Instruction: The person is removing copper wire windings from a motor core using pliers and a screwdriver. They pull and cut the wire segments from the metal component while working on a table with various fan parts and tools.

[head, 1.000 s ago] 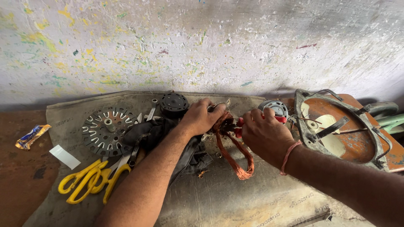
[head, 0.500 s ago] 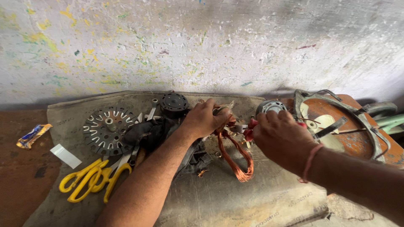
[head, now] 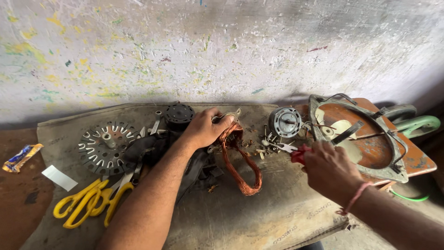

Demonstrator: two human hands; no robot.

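My left hand (head: 203,128) presses down on a metal motor part with a loop of copper wire winding (head: 239,164) hanging from it toward me. My right hand (head: 326,167) is to the right, apart from the winding, and grips a small red-handled tool (head: 298,153) whose tip points left over a scatter of small screws and metal bits (head: 270,146). Behind those bits stands a round grey motor housing (head: 285,121).
A slotted round metal plate (head: 105,147), a black round cap (head: 179,113) and two yellow-handled scissors (head: 90,203) lie at left on the grey sack cloth (head: 240,217). A metal frame ring (head: 358,136) rests on an orange board at right; a painted wall stands behind.
My right hand has drawn back to the right, away from the copper winding, with the red tool in it. The left hand stays on the motor part.
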